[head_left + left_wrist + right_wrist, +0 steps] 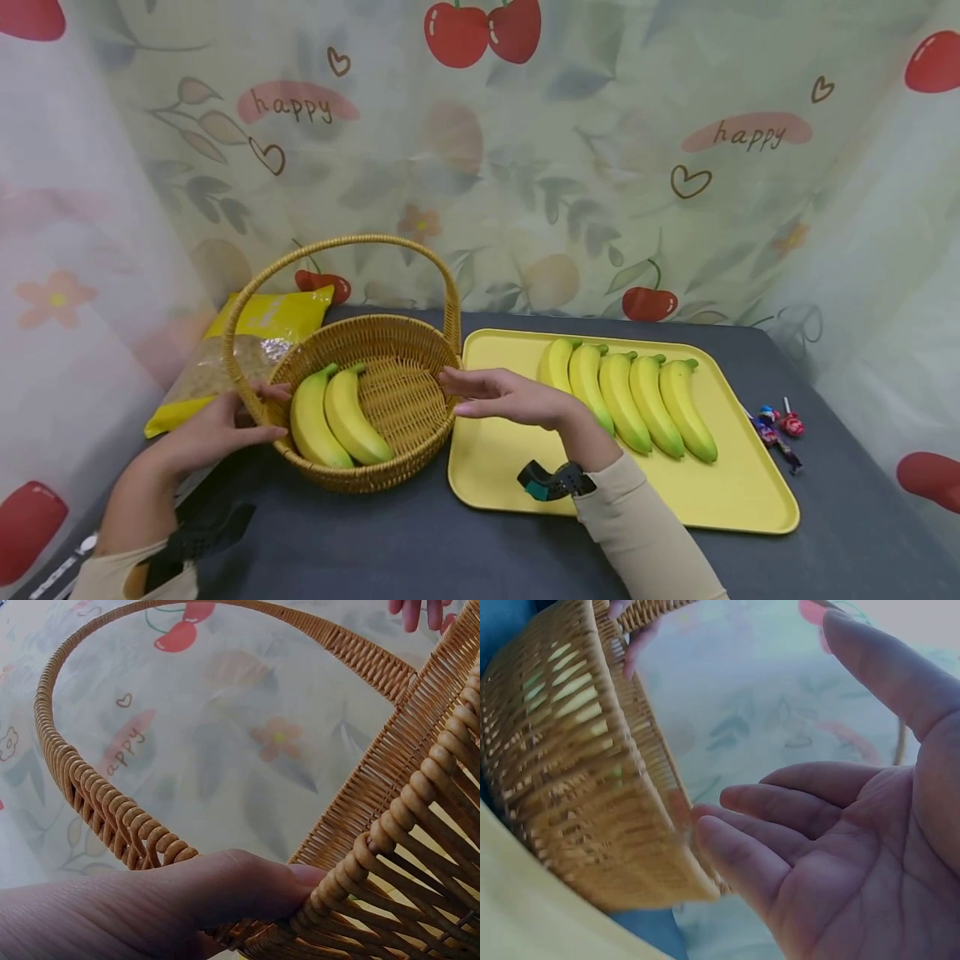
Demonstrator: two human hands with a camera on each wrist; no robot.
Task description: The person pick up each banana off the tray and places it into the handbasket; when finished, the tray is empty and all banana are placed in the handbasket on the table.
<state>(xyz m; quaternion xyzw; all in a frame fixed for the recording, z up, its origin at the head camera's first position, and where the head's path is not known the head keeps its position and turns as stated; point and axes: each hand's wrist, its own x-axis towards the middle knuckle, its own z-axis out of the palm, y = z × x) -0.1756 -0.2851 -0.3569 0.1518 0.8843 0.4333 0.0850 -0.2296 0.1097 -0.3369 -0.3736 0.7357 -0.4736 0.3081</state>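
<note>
Between the hands sits the basket (pixel 375 400), left hand (pixel 217 429) gripping its rim, right hand (pixel 510 396) loose-fingered touching the far rim; I'd steady both sides so its bananas (pixel 333 417) stay put.

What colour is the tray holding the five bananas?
Pale yellow: the tray shows best in the head view.

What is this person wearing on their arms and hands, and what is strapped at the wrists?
Both hands are bare, without gloves. The right arm wears a beige long sleeve, and a black-and-teal wrist device sits at its cuff. The left arm shows a beige cuff with a black strap mount.
</note>
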